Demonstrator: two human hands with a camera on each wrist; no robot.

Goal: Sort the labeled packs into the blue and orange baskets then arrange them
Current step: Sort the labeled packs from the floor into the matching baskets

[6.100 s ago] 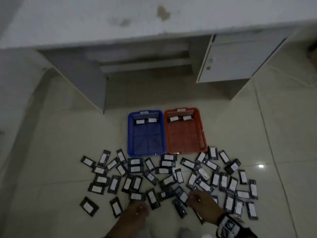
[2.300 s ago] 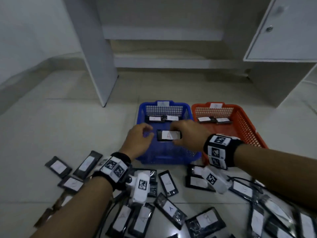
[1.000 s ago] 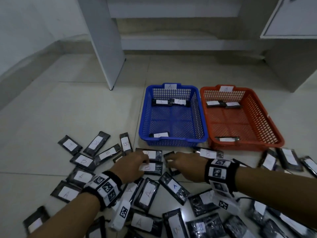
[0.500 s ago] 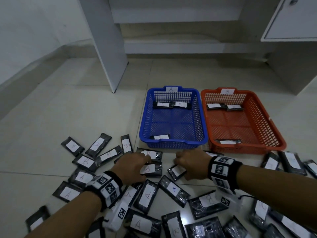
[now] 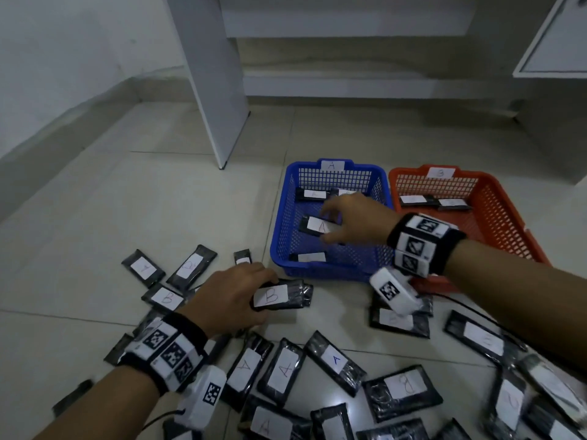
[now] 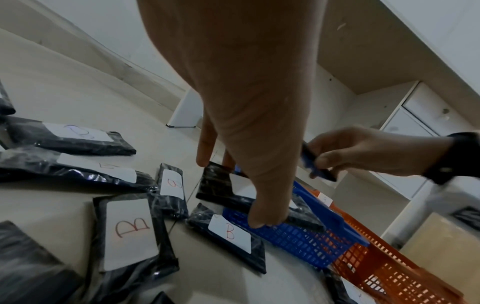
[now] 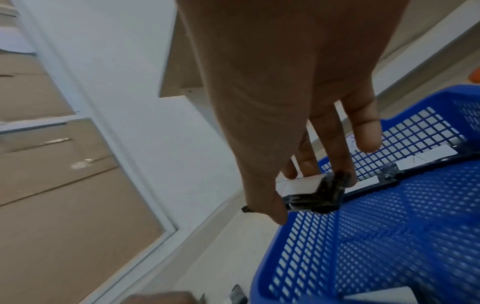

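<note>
Blue basket receiving the A pack pinched in right-hand fingers; left hand grips a B pack, due next for the orange basket.

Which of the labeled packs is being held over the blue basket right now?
The pack marked A, pinched by the right hand above the blue basket. The left hand grips a pack marked B over the floor outside it.

Blue basket; orange basket; black packs, white labels.
</note>
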